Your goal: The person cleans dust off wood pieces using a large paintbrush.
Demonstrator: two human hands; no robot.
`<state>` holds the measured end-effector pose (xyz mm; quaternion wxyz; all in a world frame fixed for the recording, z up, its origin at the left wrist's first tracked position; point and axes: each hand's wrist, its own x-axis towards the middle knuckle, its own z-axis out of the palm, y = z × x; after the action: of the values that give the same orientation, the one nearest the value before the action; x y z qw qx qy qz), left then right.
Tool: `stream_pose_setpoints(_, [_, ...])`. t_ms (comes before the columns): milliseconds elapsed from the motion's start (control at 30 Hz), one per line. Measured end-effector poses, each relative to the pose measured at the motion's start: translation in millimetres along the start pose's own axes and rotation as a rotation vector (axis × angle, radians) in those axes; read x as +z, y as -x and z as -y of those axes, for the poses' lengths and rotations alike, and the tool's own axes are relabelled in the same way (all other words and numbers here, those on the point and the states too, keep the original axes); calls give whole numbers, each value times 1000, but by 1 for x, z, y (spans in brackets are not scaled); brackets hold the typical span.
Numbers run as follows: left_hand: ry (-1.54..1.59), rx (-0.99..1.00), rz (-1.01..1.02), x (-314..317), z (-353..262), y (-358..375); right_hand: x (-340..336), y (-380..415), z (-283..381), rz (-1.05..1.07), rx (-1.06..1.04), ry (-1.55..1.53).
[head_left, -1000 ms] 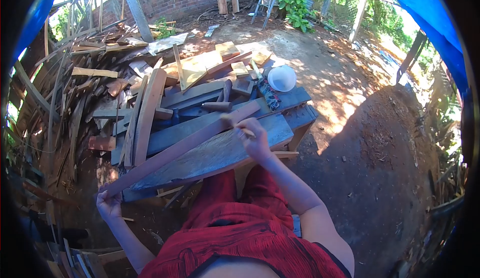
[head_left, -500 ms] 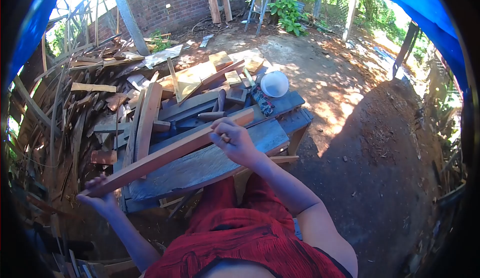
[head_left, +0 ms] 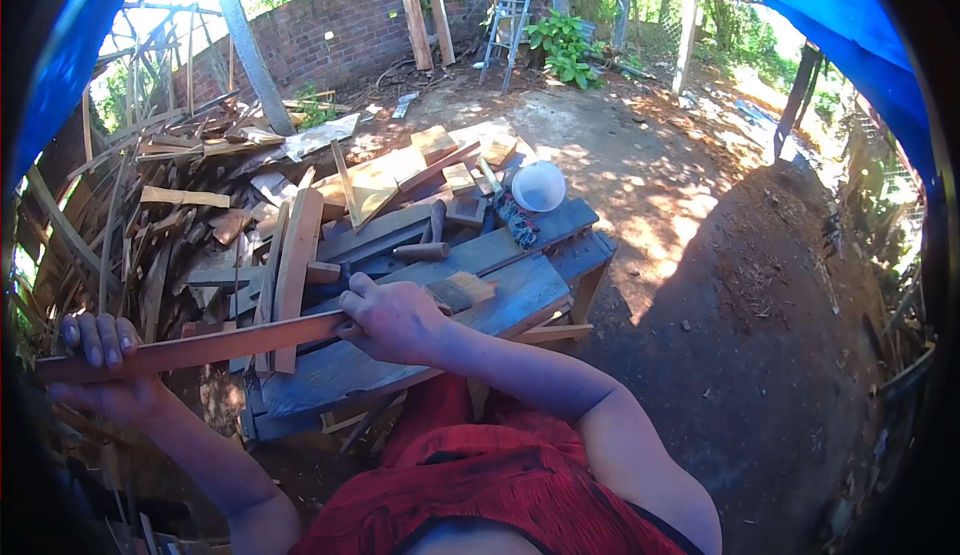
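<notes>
A long reddish wooden strip [head_left: 230,347] stretches over the left part of the workbench [head_left: 350,370] and past its left side. My left hand [head_left: 112,380] holds its far left end, thumb side below and fingers over the top. At the strip's other end my right hand [head_left: 392,321] is closed round it, above the bench. A wide brush [head_left: 463,291] with pale bristles shows just beyond my right hand; whether the hand touches it cannot be made out. Behind it a wooden-handled tool [head_left: 421,251] lies on the bench.
A white bucket [head_left: 538,186] stands at the bench's back right, beside a dark bristly bundle [head_left: 516,219]. Boards [head_left: 297,265] cross the bench's left part. Scrap wood [head_left: 190,198] is heaped behind and left. A stepladder [head_left: 512,20] stands near the brick wall [head_left: 335,25].
Both hands have moved left with the strip, which has slid off the bench's right part. The brush by my right hand has come into view.
</notes>
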<state>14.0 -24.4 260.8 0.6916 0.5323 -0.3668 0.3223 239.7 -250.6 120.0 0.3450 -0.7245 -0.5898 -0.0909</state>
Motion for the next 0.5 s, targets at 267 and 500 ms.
stream_pose_setpoints(267, [-414, -104, -361, 4, 115, -3, -48, -27, 6, -392, 83, -86])
stream_pose_setpoints(500, [-1050, -538, -19, 67, 199, 61, -55, -34, -2, -555, 208, -800])
